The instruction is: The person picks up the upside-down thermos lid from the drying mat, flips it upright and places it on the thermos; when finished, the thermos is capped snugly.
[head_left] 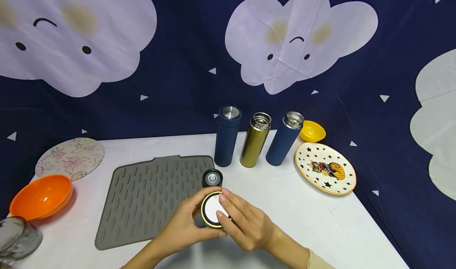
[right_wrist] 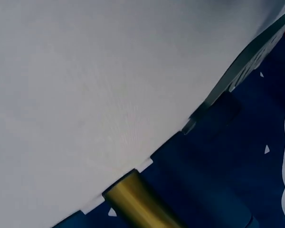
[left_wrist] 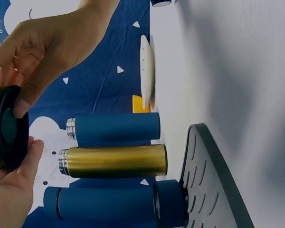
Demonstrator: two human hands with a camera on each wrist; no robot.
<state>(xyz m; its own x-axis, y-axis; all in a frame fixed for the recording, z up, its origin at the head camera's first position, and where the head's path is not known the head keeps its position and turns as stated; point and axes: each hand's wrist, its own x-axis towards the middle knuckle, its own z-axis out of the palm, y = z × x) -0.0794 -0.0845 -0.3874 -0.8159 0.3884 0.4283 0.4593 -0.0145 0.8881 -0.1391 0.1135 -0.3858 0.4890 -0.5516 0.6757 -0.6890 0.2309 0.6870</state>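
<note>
Close above the front of the table, my left hand [head_left: 187,221] grips a round gold-sided lid [head_left: 212,209], fingers and thumb curled around its edge. Its upper face shows a white disc inside a black ring. My right hand [head_left: 249,223] pinches the same lid, fingertips on the white disc and thumb [left_wrist: 26,99] against the black underside. Behind them, a blue lid [head_left: 212,178] with its dark inside facing up sits at the mat's right edge. A gold bottle [head_left: 253,144] and a blue bottle [head_left: 283,142] stand uncapped beside a capped blue bottle [head_left: 227,138].
A grey ridged mat [head_left: 149,205] lies left of centre. Farther left are an orange bowl [head_left: 42,197], a patterned round board [head_left: 73,158] and a clear glass container [head_left: 19,239]. To the right lie a decorated plate [head_left: 324,170] and a yellow bowl [head_left: 312,132], before a dark blue backdrop.
</note>
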